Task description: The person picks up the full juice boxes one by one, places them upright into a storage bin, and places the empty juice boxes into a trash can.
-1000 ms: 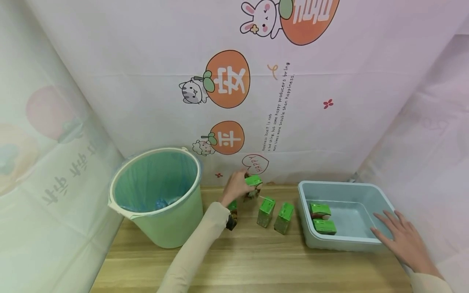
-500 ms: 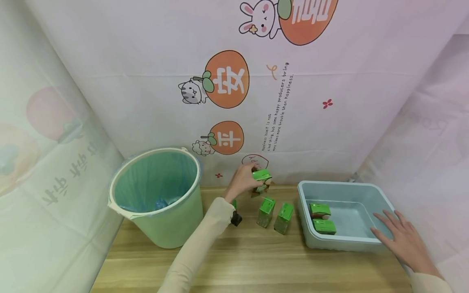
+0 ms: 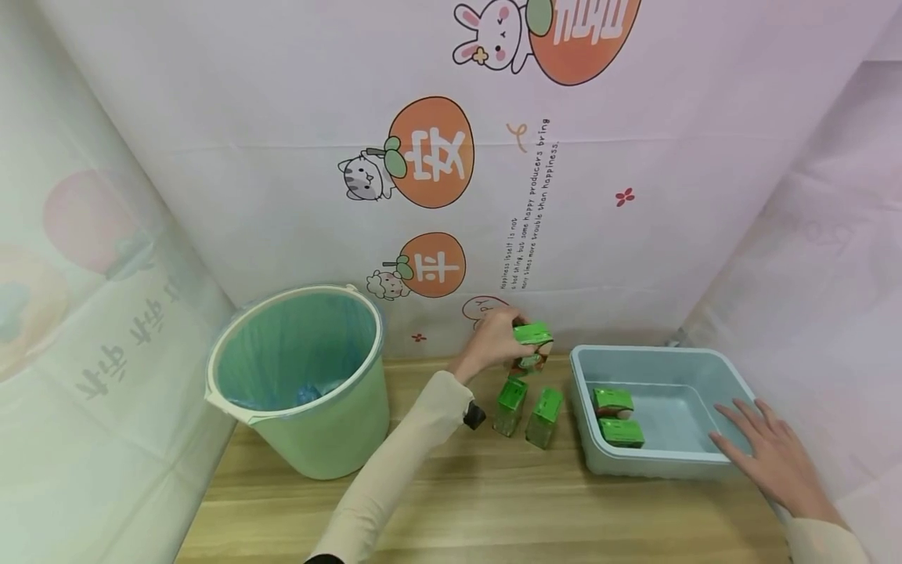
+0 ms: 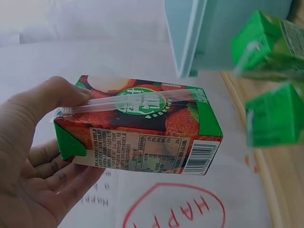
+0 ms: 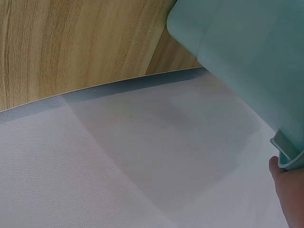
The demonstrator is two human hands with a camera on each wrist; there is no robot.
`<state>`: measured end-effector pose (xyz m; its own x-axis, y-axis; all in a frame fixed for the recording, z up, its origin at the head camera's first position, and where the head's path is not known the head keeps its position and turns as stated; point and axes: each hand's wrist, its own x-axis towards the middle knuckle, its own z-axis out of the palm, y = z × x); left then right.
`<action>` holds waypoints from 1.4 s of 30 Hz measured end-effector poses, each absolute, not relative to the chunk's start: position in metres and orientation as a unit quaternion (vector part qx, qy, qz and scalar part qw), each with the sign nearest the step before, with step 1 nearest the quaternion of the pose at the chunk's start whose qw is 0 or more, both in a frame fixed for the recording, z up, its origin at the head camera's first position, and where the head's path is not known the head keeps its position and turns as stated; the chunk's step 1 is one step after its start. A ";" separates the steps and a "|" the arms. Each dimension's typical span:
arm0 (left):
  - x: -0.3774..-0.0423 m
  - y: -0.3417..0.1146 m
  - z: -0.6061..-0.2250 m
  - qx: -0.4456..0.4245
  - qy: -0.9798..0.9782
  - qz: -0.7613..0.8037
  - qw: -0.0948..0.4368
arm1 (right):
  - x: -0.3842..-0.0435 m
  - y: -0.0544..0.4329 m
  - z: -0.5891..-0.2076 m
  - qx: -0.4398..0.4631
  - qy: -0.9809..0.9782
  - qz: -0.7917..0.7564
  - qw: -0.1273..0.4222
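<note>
My left hand [image 3: 489, 345] pinches a juice carton [image 3: 532, 354] between thumb and fingers, lifted behind two other cartons. In the left wrist view, this juice carton [image 4: 147, 128] is green and dark with red fruit pictures, and a wrapped straw [image 4: 118, 101] runs along one face under the thumb. A green-topped carton [image 3: 510, 407] and a second carton [image 3: 544, 418] stand upright on the table. To their right is a pale blue tub [image 3: 658, 464] with two cartons [image 3: 613, 402] inside, at its left end. My right hand [image 3: 771, 458] rests on the tub's right front rim, fingers extended.
A pale green bucket [image 3: 331, 442] with a bluish liner stands on the left, something blue at its bottom. Printed white cloth [image 3: 599, 258] hangs behind and at both sides of the wooden table [image 3: 493, 509]. The table's right edge lies just below my right hand.
My left hand has carried the juice carton rightward, from left of the two standing cartons to behind them. My right hand has stayed at the tub's rim.
</note>
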<state>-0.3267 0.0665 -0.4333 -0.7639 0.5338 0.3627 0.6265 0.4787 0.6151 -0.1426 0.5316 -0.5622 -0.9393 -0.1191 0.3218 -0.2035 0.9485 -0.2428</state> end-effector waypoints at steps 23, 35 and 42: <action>-0.304 0.148 -0.412 -0.409 -0.842 -0.353 0.006 | -0.143 0.531 -0.562 0.073 -0.975 0.151 0.145; -0.293 0.194 -0.410 -0.443 -0.829 -0.342 -0.001 | -0.142 0.535 -0.557 0.069 -0.975 0.142 0.154; -0.286 0.220 -0.413 -0.445 -0.839 -0.313 -0.006 | -0.143 0.531 -0.557 0.071 -0.975 0.139 0.159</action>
